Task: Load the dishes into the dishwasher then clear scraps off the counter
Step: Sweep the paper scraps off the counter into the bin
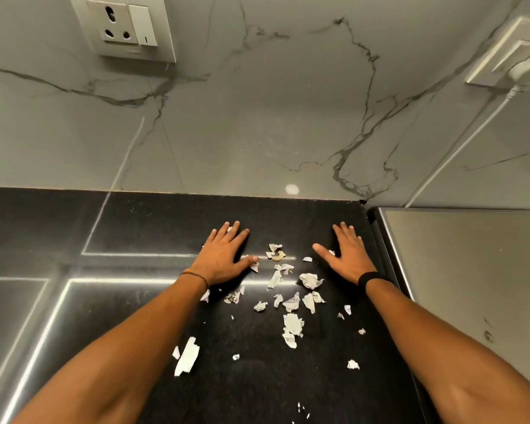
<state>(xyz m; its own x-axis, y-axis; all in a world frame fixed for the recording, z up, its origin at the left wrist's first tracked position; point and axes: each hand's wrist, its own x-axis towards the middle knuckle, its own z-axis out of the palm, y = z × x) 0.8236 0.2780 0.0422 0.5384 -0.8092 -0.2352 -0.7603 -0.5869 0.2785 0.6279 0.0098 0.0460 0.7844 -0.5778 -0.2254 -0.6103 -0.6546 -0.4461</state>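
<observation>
My left hand (224,255) and right hand (348,255), grips open, lie flat flanking scraps (292,324) not yet cleared off the surface (257,384).

Forearms (129,347) are left bare, pretty plain stuff. A thin dark bracelet (196,275) is worn at the wrist of the left hand (224,258), and a wider black band (372,277) is strapped round the wrist of the right hand (348,255).

Glossy black counter (257,390), torn white paper scraps (292,324) scattered across it
</observation>
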